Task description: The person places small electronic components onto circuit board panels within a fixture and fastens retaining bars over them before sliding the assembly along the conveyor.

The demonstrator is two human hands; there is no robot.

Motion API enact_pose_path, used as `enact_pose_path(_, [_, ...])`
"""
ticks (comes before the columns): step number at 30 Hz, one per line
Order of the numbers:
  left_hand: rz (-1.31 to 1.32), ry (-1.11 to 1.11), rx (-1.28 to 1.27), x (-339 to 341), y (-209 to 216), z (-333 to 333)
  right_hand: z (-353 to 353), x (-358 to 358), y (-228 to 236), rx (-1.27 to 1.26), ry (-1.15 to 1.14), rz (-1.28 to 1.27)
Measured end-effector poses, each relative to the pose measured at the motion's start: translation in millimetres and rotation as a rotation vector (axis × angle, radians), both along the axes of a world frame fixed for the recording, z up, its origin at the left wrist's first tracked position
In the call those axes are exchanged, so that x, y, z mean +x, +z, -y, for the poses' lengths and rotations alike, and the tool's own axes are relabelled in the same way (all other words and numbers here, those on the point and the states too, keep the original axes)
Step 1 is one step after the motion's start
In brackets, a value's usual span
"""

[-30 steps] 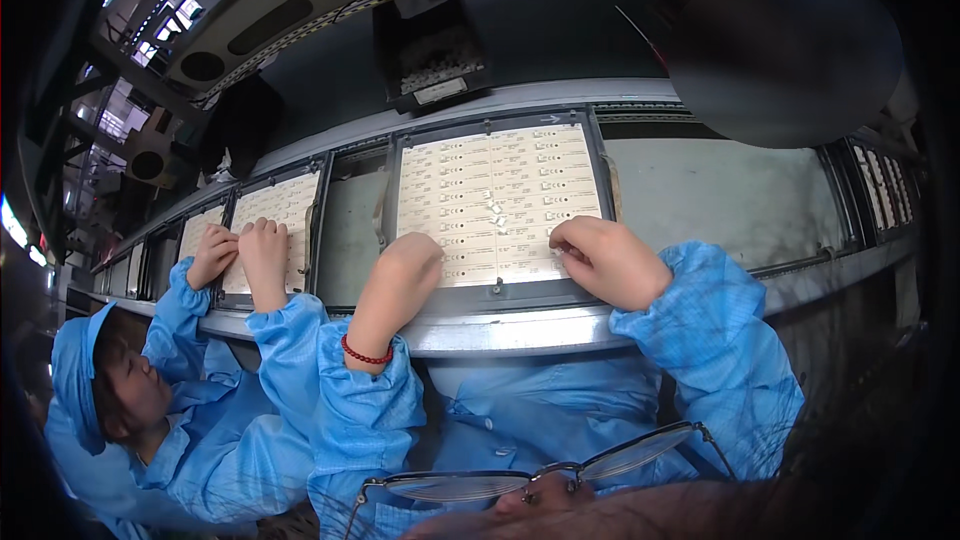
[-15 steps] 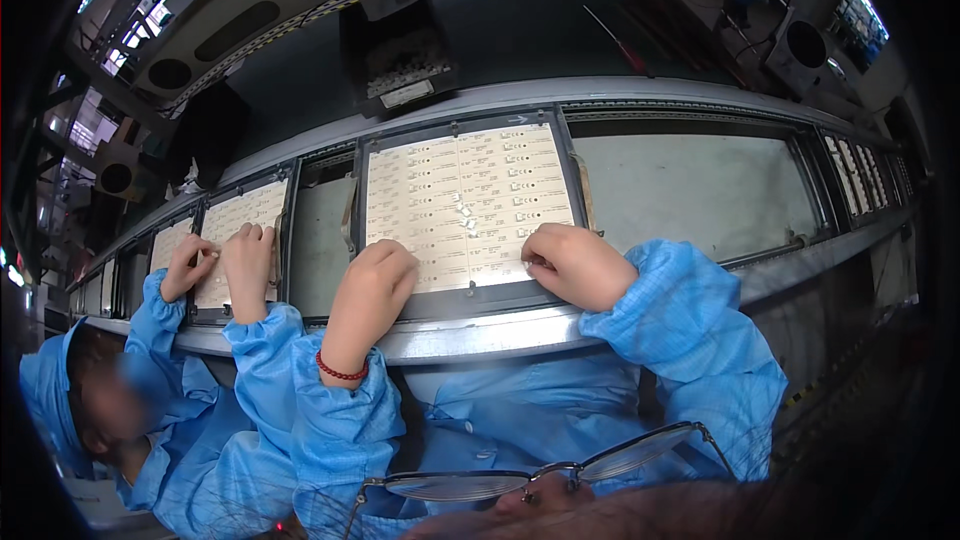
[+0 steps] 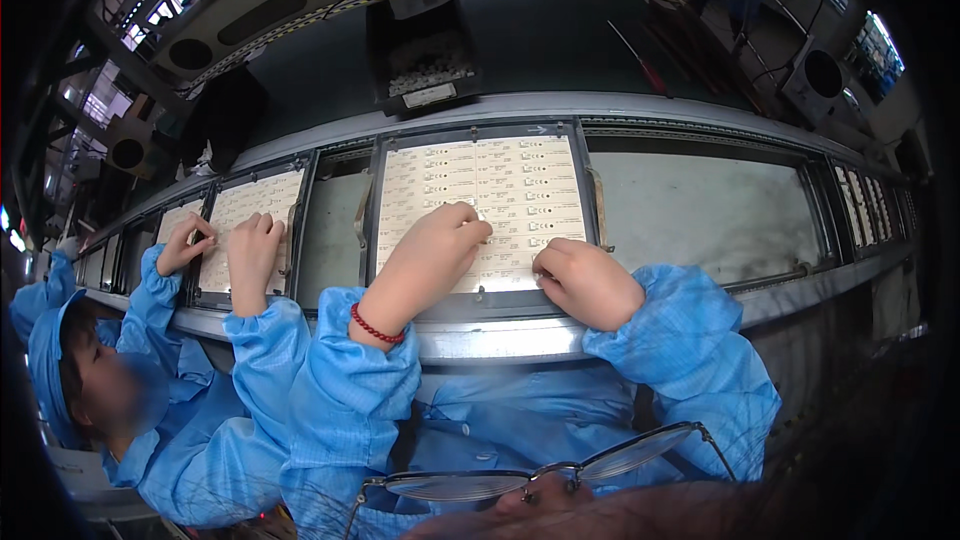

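Note:
A cream panel (image 3: 408, 190) printed with rows of small markings lies in a dark frame (image 3: 480, 306) in front of me. My left hand (image 3: 428, 255), with a red bead bracelet at the wrist, reaches over the panel's middle. Its fingers are pinched together there, and whatever they hold is hidden. Close to the panel's lower right corner, my right hand (image 3: 590, 283) rests with its fingers curled and closed at the tips; anything between them is too small to name. Small square outlines with pale patches run in columns down the panel.
A black bin (image 3: 428, 92) of small whitish pieces stands beyond the metal rail. A red-handled screwdriver (image 3: 652, 78) lies on the dark surface behind. At left, a co-worker's hands (image 3: 252, 252) work on another framed panel (image 3: 232, 202). A bare pale board (image 3: 700, 200) lies to the right.
My left hand has moved up and right from the panel's lower left edge to its middle, covering the loose small pieces seen there before. My right hand stays near the lower right corner.

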State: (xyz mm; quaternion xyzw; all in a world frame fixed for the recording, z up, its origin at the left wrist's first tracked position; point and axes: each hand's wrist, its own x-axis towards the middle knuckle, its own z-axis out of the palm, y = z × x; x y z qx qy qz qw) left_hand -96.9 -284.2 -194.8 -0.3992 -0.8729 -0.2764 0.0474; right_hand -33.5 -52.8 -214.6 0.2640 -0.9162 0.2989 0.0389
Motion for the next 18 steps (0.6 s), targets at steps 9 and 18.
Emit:
enact_pose_path(9, [-0.104, -0.024, -0.070, -2, -12, -3, 1, -2, 1, -0.026, -0.004, -0.016])
enact_pose_path(18, [0.056, 0.325, 0.079, 20, -3, 49, 1, -1, 0, -0.015, -0.003, -0.026])
